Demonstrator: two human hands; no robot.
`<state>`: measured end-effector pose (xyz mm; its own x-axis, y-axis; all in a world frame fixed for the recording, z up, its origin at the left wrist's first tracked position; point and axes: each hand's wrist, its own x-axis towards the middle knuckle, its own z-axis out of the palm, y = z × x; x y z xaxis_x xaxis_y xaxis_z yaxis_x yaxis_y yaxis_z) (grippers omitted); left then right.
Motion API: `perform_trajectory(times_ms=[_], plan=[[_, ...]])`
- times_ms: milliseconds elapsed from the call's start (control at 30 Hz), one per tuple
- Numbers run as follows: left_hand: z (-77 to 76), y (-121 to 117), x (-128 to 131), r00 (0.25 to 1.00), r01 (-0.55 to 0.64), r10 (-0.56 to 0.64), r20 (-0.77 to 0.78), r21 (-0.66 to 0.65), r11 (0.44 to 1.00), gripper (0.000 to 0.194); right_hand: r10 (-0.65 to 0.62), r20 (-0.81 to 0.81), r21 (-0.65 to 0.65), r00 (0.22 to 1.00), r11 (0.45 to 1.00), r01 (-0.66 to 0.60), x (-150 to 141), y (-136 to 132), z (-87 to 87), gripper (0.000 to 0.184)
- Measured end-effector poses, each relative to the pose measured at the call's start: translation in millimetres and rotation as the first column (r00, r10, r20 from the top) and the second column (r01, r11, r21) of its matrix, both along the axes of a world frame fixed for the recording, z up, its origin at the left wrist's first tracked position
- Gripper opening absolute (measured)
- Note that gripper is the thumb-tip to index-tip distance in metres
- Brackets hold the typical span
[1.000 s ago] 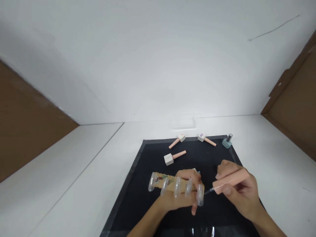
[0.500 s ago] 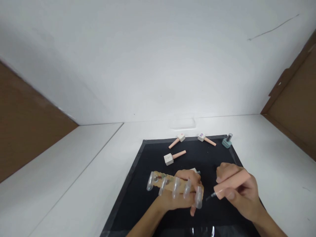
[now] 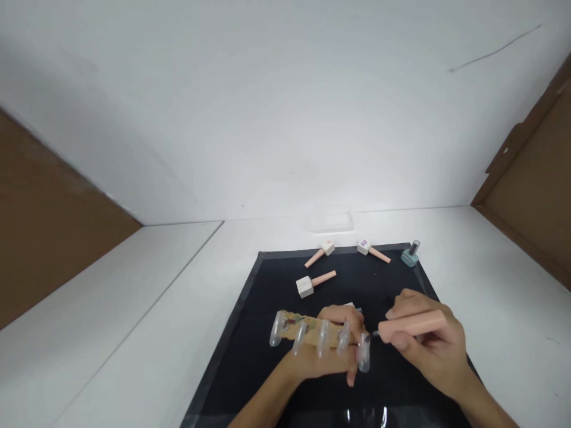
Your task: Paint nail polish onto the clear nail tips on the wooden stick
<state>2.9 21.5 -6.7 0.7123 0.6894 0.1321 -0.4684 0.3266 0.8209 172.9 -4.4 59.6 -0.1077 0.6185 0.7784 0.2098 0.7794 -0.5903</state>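
My left hand (image 3: 314, 364) is closed around a tan, patterned strip (image 3: 311, 331) that carries several clear false nail tips (image 3: 323, 339) in a row. Pinched in my right hand (image 3: 439, 351) is a nail polish brush with a long peach cap (image 3: 413, 325). Its thin brush end (image 3: 375, 333) points left and meets or nearly meets the upper part of the rightmost nail tip (image 3: 364, 355); contact is hard to tell. Just behind my left hand, a small white bottle (image 3: 350, 305) is mostly hidden.
Three white polish bottles with peach caps lie on the black mat (image 3: 250, 356): one at centre (image 3: 305, 287), one behind (image 3: 328, 247), one further right (image 3: 364, 247). A teal bottle (image 3: 409, 258) stands at the mat's back right corner. Behind is a clear tray (image 3: 331, 223).
My right hand has brought the brush left and up to the rightmost nail tip, with the cap now more level. My left hand and the strip have shifted slightly right.
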Motion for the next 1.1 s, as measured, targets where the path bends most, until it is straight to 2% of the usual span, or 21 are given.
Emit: perform_trajectory(times_ms=[100, 167, 233, 333, 533, 1100], plan=[[0.3, -0.8, 0.1, 1.000, -0.006, 0.007, -0.010, 0.007, 1.000, 0.026, 0.066, -0.028, -0.046, 0.997, 0.997, -0.068, -0.1, -1.1, 3.4, 0.025], [2.2, -1.0, 0.0, 0.999, -0.018, 0.018, -0.027, -0.004, 1.000, 0.028, 0.163, -0.028, -0.032, 0.986, 0.986, -0.164, -1.5, -1.1, 5.6, 0.026], [3.2, -1.1, -0.3, 0.999, -0.021, 0.020, -0.051, -0.020, 1.000, 0.030, 0.203, 0.004, -0.022, 0.979, 0.979, -0.202, -2.7, -0.6, 6.4, 0.027], [0.9, -1.7, -0.7, 1.000, -0.023, 0.023, -0.015, -0.011, 1.000, 0.028, 0.144, -0.008, -0.035, 0.989, 0.989, -0.145, -1.8, -0.4, 3.5, 0.023], [-6.1, -3.0, 2.3, 0.997, 0.016, -0.016, 0.082, 0.006, 1.000, 0.027, 0.008, -0.141, -0.064, 0.990, 0.998, -0.017, 4.7, -4.3, -8.8, 0.017], [5.5, -2.9, 5.3, 0.995, -0.057, 0.053, 0.079, 0.044, 0.997, 0.026, -0.019, -0.143, -0.066, 0.990, 0.998, 0.009, 4.2, -4.5, -10.8, 0.018]])
